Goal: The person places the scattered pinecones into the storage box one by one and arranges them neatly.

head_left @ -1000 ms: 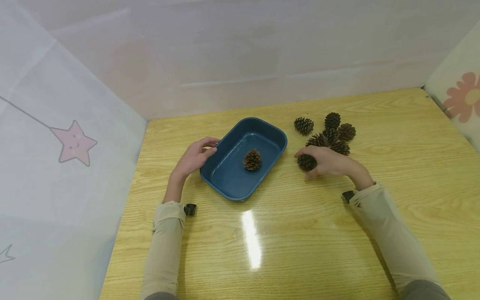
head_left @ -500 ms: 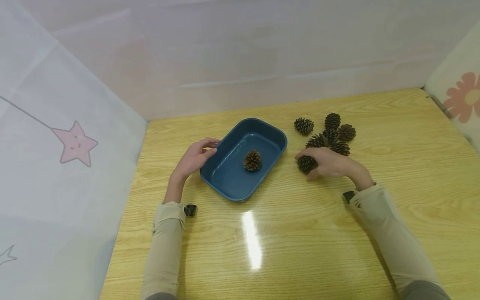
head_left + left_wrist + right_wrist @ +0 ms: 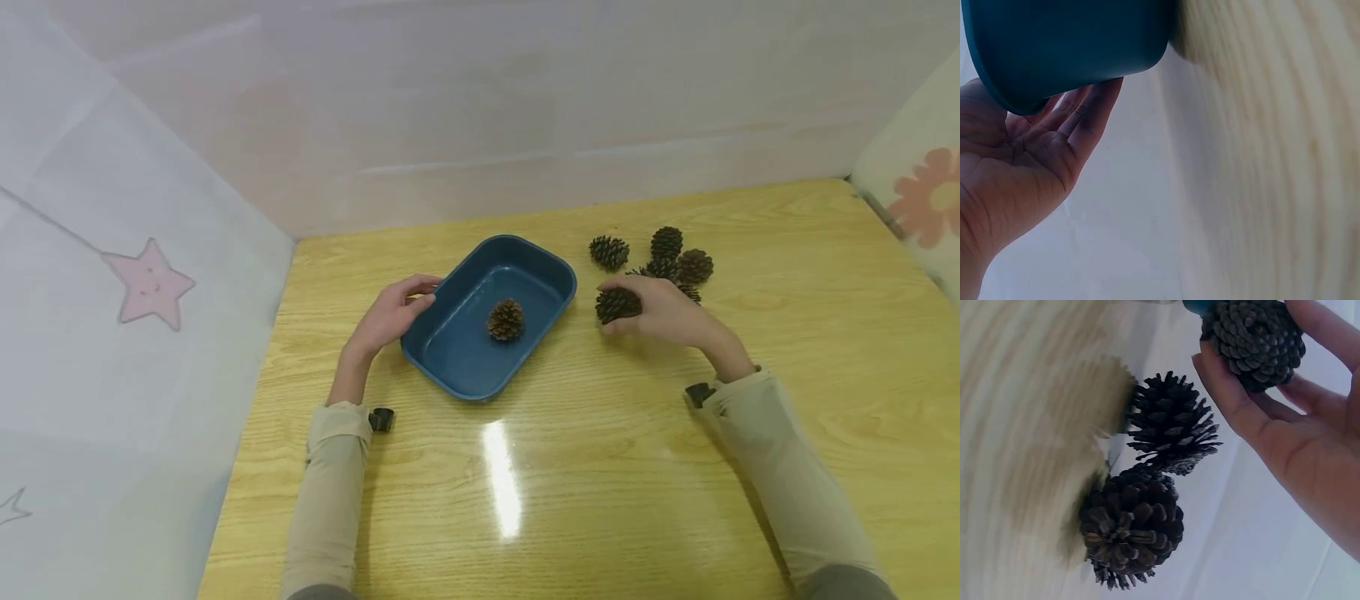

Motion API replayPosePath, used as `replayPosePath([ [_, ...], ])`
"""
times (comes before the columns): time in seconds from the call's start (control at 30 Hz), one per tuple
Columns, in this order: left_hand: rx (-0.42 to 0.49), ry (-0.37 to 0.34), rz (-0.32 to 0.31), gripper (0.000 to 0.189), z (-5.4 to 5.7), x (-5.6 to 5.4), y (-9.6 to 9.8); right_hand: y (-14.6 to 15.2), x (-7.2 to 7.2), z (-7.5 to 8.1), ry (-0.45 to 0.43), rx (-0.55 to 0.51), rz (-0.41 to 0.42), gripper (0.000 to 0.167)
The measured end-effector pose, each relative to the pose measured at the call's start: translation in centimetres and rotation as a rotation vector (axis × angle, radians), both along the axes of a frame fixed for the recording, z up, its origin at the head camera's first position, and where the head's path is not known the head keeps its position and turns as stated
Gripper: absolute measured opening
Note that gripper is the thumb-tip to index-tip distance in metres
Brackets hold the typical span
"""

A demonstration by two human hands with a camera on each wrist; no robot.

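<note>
My right hand (image 3: 663,312) grips a dark pine cone (image 3: 617,306) between thumb and fingers, to the right of the blue tub (image 3: 480,396). In the right wrist view the held pine cone (image 3: 1254,344) is apart from the others, with fingers on both sides. My left hand (image 3: 393,312) is at the tub's left rim, thumb and fingertips against it. The left wrist view has these fingers (image 3: 1094,119) stretched along the outside of the tub (image 3: 1079,47), while the thumb is hidden. One brown pine cone (image 3: 506,320) lies inside the tub.
Several pine cones lie grouped behind my right hand, among them a brown one (image 3: 694,266) and a dark one (image 3: 666,242). Another pine cone (image 3: 609,252) sits slightly apart on the left. Wall sheets (image 3: 465,108) stand along the back and sides of the wooden table (image 3: 600,483).
My right hand has moved slightly back and up, bringing the dark pine cone with it. My left hand and the tub have stayed in place.
</note>
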State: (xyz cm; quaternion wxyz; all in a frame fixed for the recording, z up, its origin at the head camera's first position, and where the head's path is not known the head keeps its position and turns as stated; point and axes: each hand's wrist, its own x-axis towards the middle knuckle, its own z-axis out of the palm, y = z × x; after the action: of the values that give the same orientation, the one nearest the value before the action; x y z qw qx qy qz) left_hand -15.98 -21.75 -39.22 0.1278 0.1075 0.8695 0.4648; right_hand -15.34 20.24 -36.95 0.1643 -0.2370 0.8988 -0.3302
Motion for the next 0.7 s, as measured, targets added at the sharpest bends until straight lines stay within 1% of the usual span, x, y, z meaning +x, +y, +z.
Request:
replayPosePath([
  [0.13, 0.011, -0.003, -0.005, 0.039, -0.1, 0.1, 0.2, -0.1, 0.0, 0.8, 0.016, -0.017, -0.047, 0.064],
  [0.23, 0.015, -0.002, 0.003, 0.039, -0.2, 0.2, 0.3, -0.4, -0.2, 1.3, 0.029, -0.042, -0.063, 0.063],
  [0.5, 0.009, 0.006, 0.018, 0.04, -0.5, 0.2, 0.5, -1.4, -0.5, 3.0, 0.107, -0.104, -0.103, 0.058],
  [0.57, 0.008, 0.007, 0.018, 0.04, -0.5, 0.2, 0.4, -1.6, -0.4, 3.3, 0.097, -0.126, -0.119, 0.058],
  [0.7, 0.008, 0.003, 0.02, 0.04, -0.5, 0.3, 0.2, -1.9, -0.4, 3.9, 0.051, -0.207, -0.168, 0.058],
])
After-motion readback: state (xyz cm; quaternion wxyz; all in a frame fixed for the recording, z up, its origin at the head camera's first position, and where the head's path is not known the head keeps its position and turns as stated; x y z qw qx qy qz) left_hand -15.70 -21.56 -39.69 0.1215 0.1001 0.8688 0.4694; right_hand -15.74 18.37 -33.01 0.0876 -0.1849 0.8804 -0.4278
